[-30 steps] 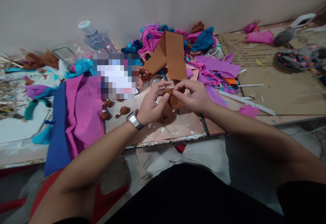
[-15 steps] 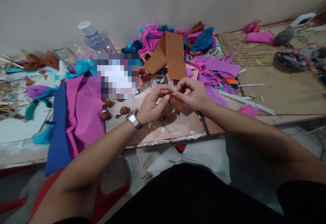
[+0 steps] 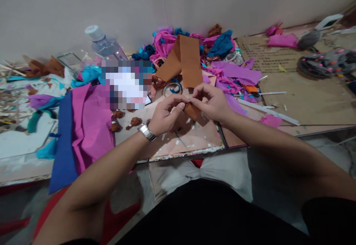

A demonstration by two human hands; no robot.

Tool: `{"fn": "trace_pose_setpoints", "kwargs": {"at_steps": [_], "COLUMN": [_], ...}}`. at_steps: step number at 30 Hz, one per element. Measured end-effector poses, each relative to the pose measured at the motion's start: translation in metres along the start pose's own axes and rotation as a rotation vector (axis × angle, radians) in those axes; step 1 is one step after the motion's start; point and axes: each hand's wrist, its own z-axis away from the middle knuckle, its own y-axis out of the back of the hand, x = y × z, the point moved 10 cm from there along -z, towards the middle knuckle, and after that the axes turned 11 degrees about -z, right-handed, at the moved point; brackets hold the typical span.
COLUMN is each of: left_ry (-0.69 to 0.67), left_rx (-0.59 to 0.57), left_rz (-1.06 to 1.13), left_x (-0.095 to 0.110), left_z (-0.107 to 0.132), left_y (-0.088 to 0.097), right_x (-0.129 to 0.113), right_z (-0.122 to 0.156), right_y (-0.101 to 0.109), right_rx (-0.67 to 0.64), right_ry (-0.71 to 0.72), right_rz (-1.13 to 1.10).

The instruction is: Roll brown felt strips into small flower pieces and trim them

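Observation:
My left hand (image 3: 164, 115), with a metal watch on its wrist, and my right hand (image 3: 211, 103) meet over a pinkish board (image 3: 191, 139). Both pinch a small rolled piece of brown crepe paper (image 3: 192, 110) between their fingertips. A long strip of brown crepe paper (image 3: 187, 60) stands folded just behind the hands. To the left of my left hand lie a few small brown paper buds (image 3: 135, 121) on the board.
Pink and blue paper sheets (image 3: 83, 126) lie at the left. A plastic water bottle (image 3: 107, 46) stands behind them. Crumpled pink, purple and blue paper (image 3: 217, 52) piles up against the wall. A tape roll (image 3: 172, 88) sits behind my hands. Cardboard (image 3: 300, 92) covers the right side.
My fingers have drawn closer together around the brown piece, which is now rolled tighter and shows less. The hands stay in the same place.

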Motion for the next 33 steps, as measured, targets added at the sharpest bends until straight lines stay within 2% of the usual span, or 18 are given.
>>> {"fn": "trace_pose_setpoints", "kwargs": {"at_steps": [5,10,14,20,24,29,33], "left_ry": [0.104,0.172,0.176,0.180,0.154,0.175,0.140], "left_rx": [0.140,0.231,0.255,0.240,0.267,0.287,0.298], "left_rz": [0.074,0.069,0.073,0.049,0.006,0.068,0.055], "left_x": [-0.010,-0.019,-0.020,-0.017,-0.012,-0.017,-0.014], "left_z": [-0.002,-0.002,-0.002,-0.002,-0.002,0.001,0.003], "left_y": [0.012,0.022,0.022,0.021,0.025,0.024,0.026], "right_x": [0.005,-0.003,-0.012,-0.006,-0.010,-0.012,-0.009], "right_z": [0.000,0.001,0.001,0.001,0.003,0.006,0.005], "right_y": [0.010,0.011,0.007,0.006,0.008,0.009,0.007], "right_rx": [0.101,0.076,0.031,0.056,0.096,0.125,0.096], "right_ry": [-0.026,0.006,0.059,-0.007,0.026,0.054,0.052], "right_rz": [-0.085,-0.018,0.022,0.002,-0.024,-0.070,-0.106]}}
